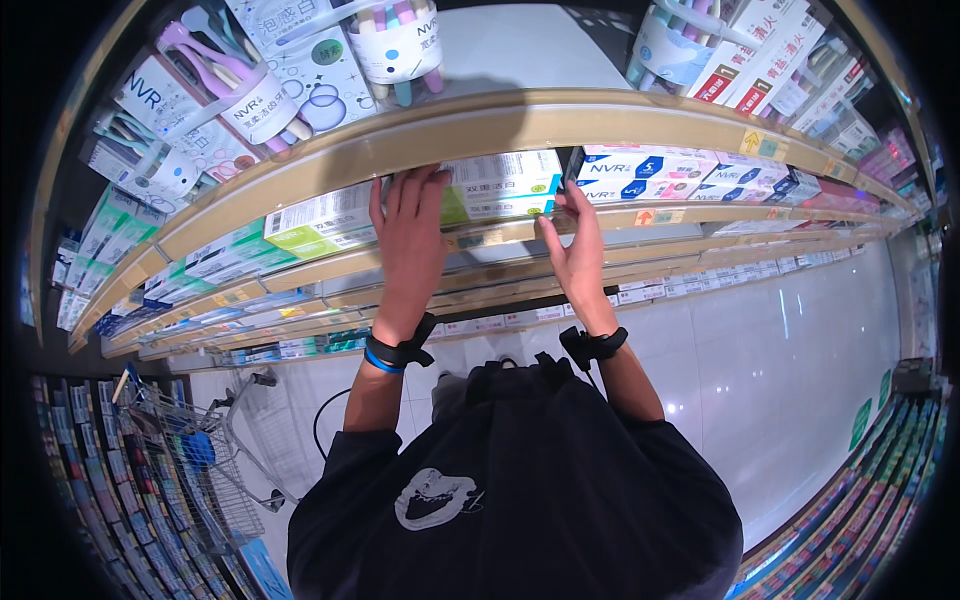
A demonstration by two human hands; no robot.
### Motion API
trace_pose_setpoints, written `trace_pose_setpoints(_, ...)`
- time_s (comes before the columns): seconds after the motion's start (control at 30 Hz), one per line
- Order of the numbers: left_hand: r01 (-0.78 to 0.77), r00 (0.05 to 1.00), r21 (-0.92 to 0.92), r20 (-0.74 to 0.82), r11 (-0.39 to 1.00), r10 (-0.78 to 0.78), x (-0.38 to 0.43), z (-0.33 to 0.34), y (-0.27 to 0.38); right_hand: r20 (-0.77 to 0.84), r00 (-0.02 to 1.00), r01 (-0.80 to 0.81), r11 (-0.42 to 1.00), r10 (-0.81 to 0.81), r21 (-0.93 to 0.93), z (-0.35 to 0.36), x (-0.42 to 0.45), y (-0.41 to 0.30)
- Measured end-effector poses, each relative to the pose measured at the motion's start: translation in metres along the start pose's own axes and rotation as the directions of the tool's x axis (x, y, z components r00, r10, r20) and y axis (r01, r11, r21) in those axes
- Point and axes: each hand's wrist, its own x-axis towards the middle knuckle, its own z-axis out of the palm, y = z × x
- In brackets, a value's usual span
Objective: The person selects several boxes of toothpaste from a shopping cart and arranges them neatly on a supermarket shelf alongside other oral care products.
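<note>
Stacked white and green toothpaste cartons [499,187] lie on a shelf below the top one. My left hand [411,225] rests over these cartons with its palm down, its fingertips under the edge of the shelf above. At the right end of the same stack is my right hand [576,240], thumb and fingers apart, its fingertips by the cartons' blue end. Just right of it stand stacked white and blue NVR toothpaste cartons [645,176], with a dark gap between the two stacks. Whether either hand grips a carton cannot be told.
The upper shelf's tan front edge [555,124] passes closely above both hands. On that shelf stand toothbrush tubs [397,49] and large boxes [322,82]. Lower shelves hold more cartons [472,325]. A wire shopping cart [199,457] stands on the floor at the left.
</note>
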Motion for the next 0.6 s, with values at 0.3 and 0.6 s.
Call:
trace_pose_setpoints(0.3, 0.003, 1.000, 0.003, -0.013, 1.000, -0.003, -0.005, 0.005, -0.003, 0.065, 0.998, -0.031, 0.995, 0.025, 0.099, -0.013, 0.008, -0.004)
trace_pose_setpoints(0.6, 0.025, 0.999, -0.044, -0.039, 0.999, -0.027, -0.004, 0.004, 0.002, 0.033, 0.999, -0.003, 0.998, 0.001, 0.068, -0.011, 0.009, -0.005)
